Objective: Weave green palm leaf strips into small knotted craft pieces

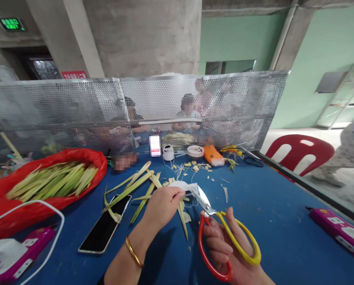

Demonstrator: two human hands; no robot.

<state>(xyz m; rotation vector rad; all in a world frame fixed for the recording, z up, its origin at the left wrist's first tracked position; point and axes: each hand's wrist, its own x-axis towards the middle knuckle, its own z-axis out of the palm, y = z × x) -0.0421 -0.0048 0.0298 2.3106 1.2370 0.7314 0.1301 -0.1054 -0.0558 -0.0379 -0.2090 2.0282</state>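
My left hand (161, 206), with a gold bangle on the wrist, pinches a pale leaf strip (181, 186) near the middle of the blue table (271, 206). My right hand (224, 245) grips scissors (221, 229) with one red and one yellow handle. The blades are open around the end of the strip my left hand holds. Several green-yellow palm leaf strips (135, 184) lie just left of my left hand, and one hangs below it.
A red plastic bag (25, 209) full of leaf strips sits at the left. A black phone (105, 227) lies by my left arm. Purple boxes (339, 229) lie at both sides. A perforated metal screen (76, 107) with people behind it closes the far edge. A red chair (301, 152) stands right.
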